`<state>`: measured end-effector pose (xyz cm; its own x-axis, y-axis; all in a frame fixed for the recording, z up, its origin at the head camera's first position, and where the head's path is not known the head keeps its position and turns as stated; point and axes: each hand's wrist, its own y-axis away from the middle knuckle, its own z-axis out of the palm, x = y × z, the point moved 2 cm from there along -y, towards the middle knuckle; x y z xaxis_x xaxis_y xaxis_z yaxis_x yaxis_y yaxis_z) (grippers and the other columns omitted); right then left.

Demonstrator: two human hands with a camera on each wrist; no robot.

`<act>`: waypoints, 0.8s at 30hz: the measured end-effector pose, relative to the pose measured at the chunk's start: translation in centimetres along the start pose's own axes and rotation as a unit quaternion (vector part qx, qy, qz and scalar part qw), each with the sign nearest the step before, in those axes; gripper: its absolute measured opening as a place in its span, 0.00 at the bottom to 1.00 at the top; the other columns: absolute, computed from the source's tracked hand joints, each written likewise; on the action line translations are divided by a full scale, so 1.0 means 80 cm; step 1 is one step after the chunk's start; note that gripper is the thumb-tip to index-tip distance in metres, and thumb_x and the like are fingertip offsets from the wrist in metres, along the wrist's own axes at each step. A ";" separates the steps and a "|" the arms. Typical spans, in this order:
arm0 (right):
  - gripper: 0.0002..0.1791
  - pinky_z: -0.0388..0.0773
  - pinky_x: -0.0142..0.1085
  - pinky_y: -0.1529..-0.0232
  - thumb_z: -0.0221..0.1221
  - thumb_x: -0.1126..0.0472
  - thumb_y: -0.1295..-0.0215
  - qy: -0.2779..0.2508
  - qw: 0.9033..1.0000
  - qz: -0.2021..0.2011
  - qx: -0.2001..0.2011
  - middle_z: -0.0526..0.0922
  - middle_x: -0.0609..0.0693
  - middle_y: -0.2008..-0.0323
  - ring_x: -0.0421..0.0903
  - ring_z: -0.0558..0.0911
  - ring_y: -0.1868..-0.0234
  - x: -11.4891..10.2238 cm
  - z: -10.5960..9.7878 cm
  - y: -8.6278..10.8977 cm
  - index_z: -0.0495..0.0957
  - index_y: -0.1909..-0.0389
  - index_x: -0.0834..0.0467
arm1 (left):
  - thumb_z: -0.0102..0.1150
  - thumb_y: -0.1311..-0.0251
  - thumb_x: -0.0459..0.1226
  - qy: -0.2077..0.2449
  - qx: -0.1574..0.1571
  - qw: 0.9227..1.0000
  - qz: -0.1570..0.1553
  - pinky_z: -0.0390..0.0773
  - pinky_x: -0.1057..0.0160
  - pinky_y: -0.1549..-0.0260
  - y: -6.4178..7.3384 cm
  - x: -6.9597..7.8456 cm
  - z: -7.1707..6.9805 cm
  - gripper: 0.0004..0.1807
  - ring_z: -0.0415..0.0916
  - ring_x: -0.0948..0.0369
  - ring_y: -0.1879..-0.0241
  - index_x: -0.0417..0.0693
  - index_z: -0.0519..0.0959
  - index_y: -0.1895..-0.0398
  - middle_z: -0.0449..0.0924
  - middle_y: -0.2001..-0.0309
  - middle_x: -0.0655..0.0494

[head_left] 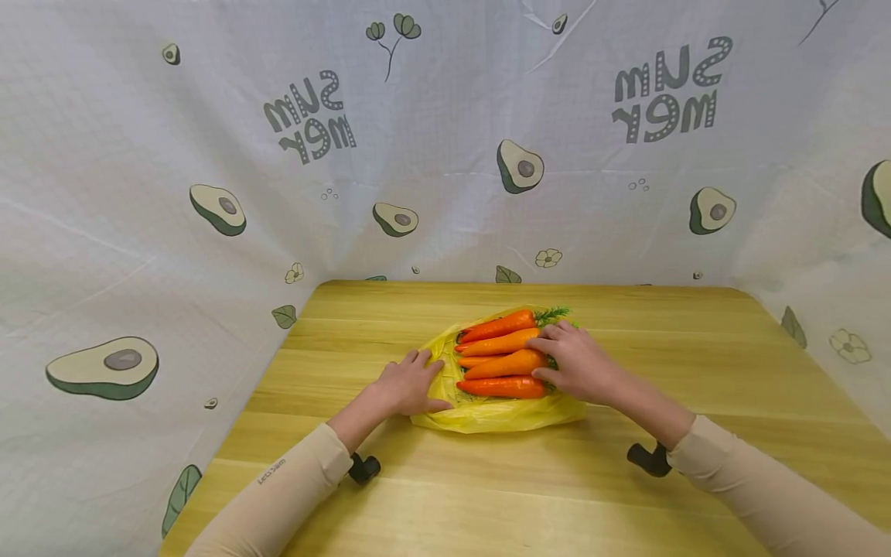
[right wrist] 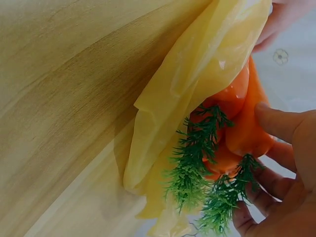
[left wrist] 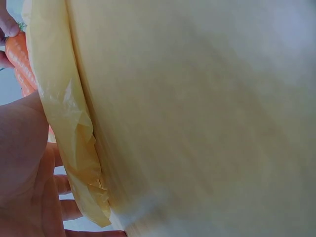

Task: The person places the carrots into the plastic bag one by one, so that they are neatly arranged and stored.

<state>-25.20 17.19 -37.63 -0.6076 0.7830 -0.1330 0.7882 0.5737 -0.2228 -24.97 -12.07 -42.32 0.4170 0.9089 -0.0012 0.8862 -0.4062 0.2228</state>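
Note:
Several orange carrots [head_left: 508,363] with green feathery tops lie side by side on a yellow plastic bag [head_left: 487,418], its film bunched around them. My right hand [head_left: 581,363] grips a carrot near its leafy end. In the right wrist view the thumb lies on that carrot [right wrist: 249,131], and the other fingers reach round beside the green tops [right wrist: 195,163]. My left hand [head_left: 411,384] rests at the left edge of the bag, fingers spread and fairly straight. The left wrist view shows the fingers passing behind the bag's rolled edge [left wrist: 69,108].
Everything lies on a light wooden table [head_left: 452,495]. Behind and on both sides hangs a pale cloth [head_left: 445,100] printed with avocados, leaves and lettering. A black wrist mount [head_left: 364,469] shows under the left wrist, and another black mount [head_left: 649,459] under the right.

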 end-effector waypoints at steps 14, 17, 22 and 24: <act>0.25 0.70 0.58 0.51 0.74 0.53 0.44 -0.009 1.000 0.013 0.023 0.83 0.55 0.49 0.54 0.74 0.48 0.004 -0.006 0.002 0.84 0.46 0.56 | 0.52 0.39 0.70 -0.003 -0.007 1.000 -0.004 0.72 0.40 0.40 -0.003 0.000 -0.001 0.48 0.54 0.46 0.23 0.58 0.60 0.21 0.55 0.22 0.49; 0.24 0.68 0.57 0.51 0.73 0.52 0.42 -0.016 0.999 0.016 0.033 0.83 0.55 0.49 0.55 0.74 0.47 0.008 -0.009 0.004 0.84 0.46 0.56 | 0.52 0.39 0.71 -0.009 -0.012 1.000 -0.005 0.73 0.41 0.40 -0.004 0.000 -0.001 0.48 0.54 0.46 0.23 0.58 0.60 0.21 0.54 0.22 0.49; 0.20 0.68 0.61 0.48 0.68 0.52 0.36 -0.027 0.998 0.020 0.061 0.83 0.57 0.47 0.57 0.75 0.46 0.021 -0.019 0.011 0.84 0.46 0.57 | 0.51 0.39 0.71 -0.010 -0.011 1.000 -0.001 0.74 0.42 0.41 -0.004 -0.001 0.000 0.47 0.55 0.46 0.24 0.59 0.61 0.22 0.55 0.22 0.48; 0.19 0.67 0.63 0.47 0.66 0.52 0.34 -0.030 0.997 0.024 0.070 0.83 0.57 0.47 0.58 0.75 0.45 0.028 -0.024 0.013 0.84 0.47 0.57 | 0.51 0.39 0.71 -0.004 -0.009 1.000 0.002 0.74 0.42 0.41 -0.003 -0.002 -0.001 0.46 0.55 0.45 0.24 0.59 0.61 0.22 0.55 0.22 0.48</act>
<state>-25.55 20.05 -36.29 -0.5770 0.7908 -0.2043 0.7983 0.4931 -0.3458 -25.29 -12.06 -42.27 0.4221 0.9065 -0.0078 0.8807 -0.4080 0.2408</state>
